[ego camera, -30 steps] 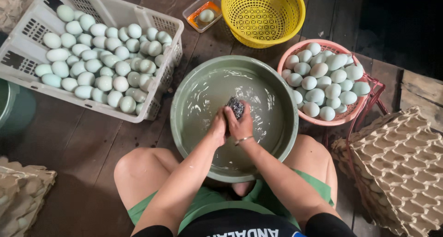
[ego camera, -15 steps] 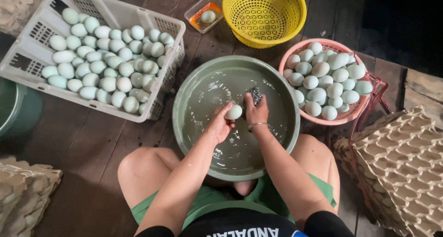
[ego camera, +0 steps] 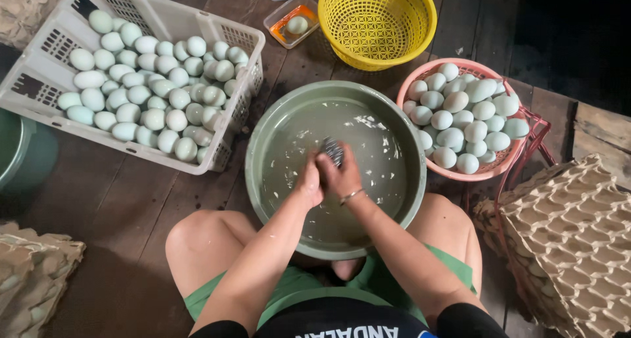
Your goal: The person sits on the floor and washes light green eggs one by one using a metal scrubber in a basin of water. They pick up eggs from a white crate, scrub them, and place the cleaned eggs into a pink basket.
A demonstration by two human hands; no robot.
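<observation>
- While an egg was seen plainly between the hands half a sec. ago, it is now hidden; the hands are pressed together again over the green basin point(ego camera: 263, 180), as in the pic. one sec. ago.
- The left hand point(ego camera: 309, 183) is curled narrow, fingers closed inward; the egg is judged to be enclosed there, but this cannot be confirmed from the head view.
- The right hand point(ego camera: 342, 173) is closed on a dark metal scrubber point(ego camera: 334, 150), which is seen just above the knuckles, approx. over the basin's centre.
- The scrubber is brought back against the left hand, so scrubbing of the same egg is judged to be resumed, not finished.
- Cloudy water with white flecks is seen in the basin, around both hands.
- Many pale eggs are lying in the white crate point(ego camera: 49, 124) at left, and more in the pink basket point(ego camera: 420, 78) at right; neither is touched.
- The yellow basket point(ego camera: 378, 22) and the egg trays point(ego camera: 572, 246) are well apart from the hands.
</observation>
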